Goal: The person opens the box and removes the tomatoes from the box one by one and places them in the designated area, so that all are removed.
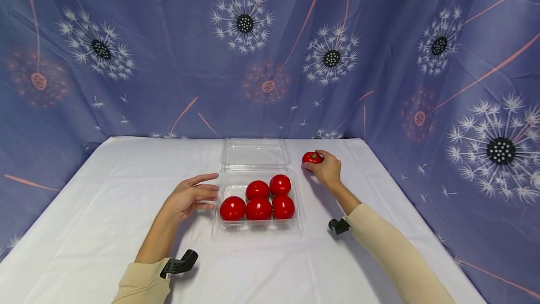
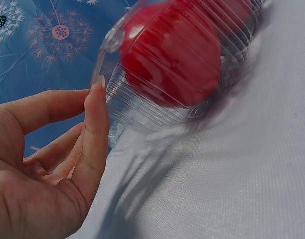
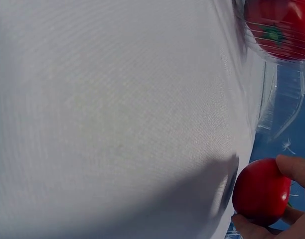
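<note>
In the head view, my right hand (image 1: 328,169) grips a red tomato (image 1: 311,157) with a green stem, to the right of the clear plastic container (image 1: 298,201). The right wrist view shows the thumb and fingers around this tomato (image 3: 261,193). Several red tomatoes (image 1: 258,209) sit inside the container, with bare space in its back left part. At the container's left side is my left hand (image 1: 185,198), fingers extended and spread. In the left wrist view, its fingertips (image 2: 96,92) are right at the container's rim.
The container's hinged lid (image 1: 255,152) lies folded back behind it. White cloth (image 1: 97,219) covers the table. A blue curtain (image 1: 177,60) with dandelion prints hangs behind and along both sides. Both wrists carry a black camera mount (image 1: 179,265).
</note>
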`<state>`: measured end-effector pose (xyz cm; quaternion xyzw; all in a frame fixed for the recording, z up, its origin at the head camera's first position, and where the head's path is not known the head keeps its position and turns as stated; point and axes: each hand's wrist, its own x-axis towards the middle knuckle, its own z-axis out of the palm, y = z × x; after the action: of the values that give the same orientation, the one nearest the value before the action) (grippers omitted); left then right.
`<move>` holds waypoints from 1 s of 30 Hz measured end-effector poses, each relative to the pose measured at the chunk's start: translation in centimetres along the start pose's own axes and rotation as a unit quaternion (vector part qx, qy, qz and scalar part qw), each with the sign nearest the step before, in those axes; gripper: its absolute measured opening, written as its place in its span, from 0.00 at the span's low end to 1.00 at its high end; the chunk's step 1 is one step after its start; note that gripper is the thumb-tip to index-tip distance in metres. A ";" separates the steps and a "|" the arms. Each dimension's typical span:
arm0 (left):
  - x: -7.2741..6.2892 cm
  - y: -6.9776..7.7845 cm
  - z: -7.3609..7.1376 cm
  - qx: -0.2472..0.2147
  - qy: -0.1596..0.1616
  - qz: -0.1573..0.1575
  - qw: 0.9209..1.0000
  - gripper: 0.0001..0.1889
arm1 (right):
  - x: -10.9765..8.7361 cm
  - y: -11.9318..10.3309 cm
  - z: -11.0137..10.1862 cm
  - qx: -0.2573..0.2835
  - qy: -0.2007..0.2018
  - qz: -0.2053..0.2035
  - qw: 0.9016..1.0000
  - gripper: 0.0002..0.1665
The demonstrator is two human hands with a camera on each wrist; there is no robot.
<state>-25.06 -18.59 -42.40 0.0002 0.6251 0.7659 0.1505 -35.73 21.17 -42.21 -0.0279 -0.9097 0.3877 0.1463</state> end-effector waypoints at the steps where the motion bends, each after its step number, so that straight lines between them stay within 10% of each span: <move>1: 0.0 0.0 0.0 -0.001 -0.001 0.001 1.000 0.35 | 0.0 0.0 0.0 -0.001 0.000 0.001 1.000 0.37; 30: 0.1 -0.2 -0.1 0.003 -0.001 0.001 1.000 0.34 | 0.5 0.8 -0.3 -0.023 -0.042 0.001 0.999 0.37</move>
<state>-25.14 -18.58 -42.66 0.0018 0.6276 0.7639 0.1505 -36.21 22.05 -42.42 -0.0157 -0.9239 0.3673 0.1066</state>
